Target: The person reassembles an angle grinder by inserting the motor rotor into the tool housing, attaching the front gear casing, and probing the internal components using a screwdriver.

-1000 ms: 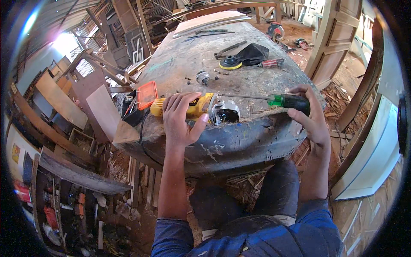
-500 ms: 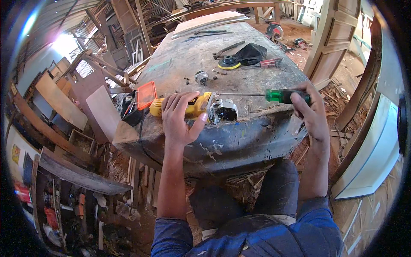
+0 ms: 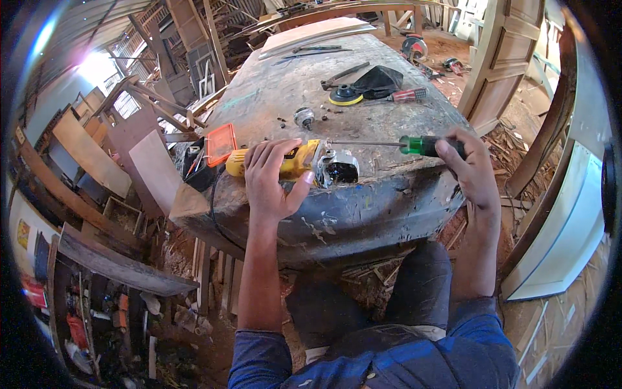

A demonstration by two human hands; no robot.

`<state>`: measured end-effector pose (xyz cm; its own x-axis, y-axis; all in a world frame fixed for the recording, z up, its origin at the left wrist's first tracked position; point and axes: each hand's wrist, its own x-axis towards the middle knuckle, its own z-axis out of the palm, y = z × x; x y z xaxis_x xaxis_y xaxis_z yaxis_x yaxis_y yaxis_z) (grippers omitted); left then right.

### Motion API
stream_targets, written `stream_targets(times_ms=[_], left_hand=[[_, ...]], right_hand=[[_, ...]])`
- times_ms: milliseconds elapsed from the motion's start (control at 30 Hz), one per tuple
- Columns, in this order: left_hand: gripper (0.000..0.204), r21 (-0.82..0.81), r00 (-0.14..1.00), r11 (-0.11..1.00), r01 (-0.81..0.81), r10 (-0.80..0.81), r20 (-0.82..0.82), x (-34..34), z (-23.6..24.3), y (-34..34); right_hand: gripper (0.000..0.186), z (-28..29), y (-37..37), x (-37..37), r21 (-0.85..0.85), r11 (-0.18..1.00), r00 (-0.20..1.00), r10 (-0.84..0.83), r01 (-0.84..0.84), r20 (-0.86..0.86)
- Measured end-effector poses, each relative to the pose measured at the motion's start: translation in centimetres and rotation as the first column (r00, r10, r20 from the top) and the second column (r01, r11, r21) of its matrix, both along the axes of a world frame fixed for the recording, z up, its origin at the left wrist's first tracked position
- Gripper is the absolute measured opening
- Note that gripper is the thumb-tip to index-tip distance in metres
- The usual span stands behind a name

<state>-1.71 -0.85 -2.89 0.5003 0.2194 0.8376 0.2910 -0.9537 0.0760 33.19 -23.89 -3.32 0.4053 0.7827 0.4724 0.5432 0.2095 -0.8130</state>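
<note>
Under my left hand (image 3: 271, 178) lies a yellow power tool, an angle grinder body (image 3: 299, 163), on the near end of the workbench. My fingers wrap over its casing and the thumb presses its near side. Its right end is a metal housing with a dark opening. In my right hand (image 3: 472, 162) is a screwdriver (image 3: 418, 146) with a green and black handle, held level. The long shaft points left, its tip at the upper edge of the housing; exact contact is too small to tell. Behind it sits a detached metal gear head (image 3: 304, 117) among several small dark parts.
The worn workbench (image 3: 259, 97) carries a yellow-edged disc pad (image 3: 346, 95), a black pouch-like piece (image 3: 379, 82), a red-handled tool (image 3: 408, 95) and a hammer-like tool (image 3: 345, 75). An orange-lidded case (image 3: 221, 144) stands left. Boards (image 3: 317, 34) lie at the far end; a panelled door (image 3: 502, 61) leans right.
My right fingers have shifted on the screwdriver's handle, now gripping it more at the end with the thumb moved. The left hand and the grinder stay put.
</note>
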Motion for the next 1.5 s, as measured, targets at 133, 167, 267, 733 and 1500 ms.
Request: stream_targets(times_ms=[133,167,267,733,1500], left_hand=[[0.057,0.000,1.000,1.000,0.016,-0.016,0.008,0.2,0.1,0.0],[0.057,-0.001,1.000,1.000,0.012,-0.012,0.006,0.1,0.1,0.0],[0.058,-0.003,1.000,1.000,0.002,-0.002,0.001,-0.2,-0.1,0.1],[0.058,-0.020,1.000,1.000,-0.001,0.002,0.003,-0.5,-0.3,0.1],[0.059,0.008,1.000,1.000,-0.014,0.014,0.003,-0.1,0.0,0.1]], right_hand=[[0.052,-0.4,0.6,0.2,-0.126,0.992,0.999,-0.009,0.004,-0.038],[0.049,-0.6,0.8,-0.3,-0.084,0.995,0.998,-0.055,0.052,-0.029],[0.046,0.5,1.4,-4.5,0.273,0.948,0.983,-0.181,0.166,0.031],[0.044,0.0,0.8,-3.2,0.137,0.991,0.973,0.029,0.002,-0.227],[0.045,-0.4,1.4,-0.7,-0.108,0.992,0.975,-0.083,0.062,-0.204]])
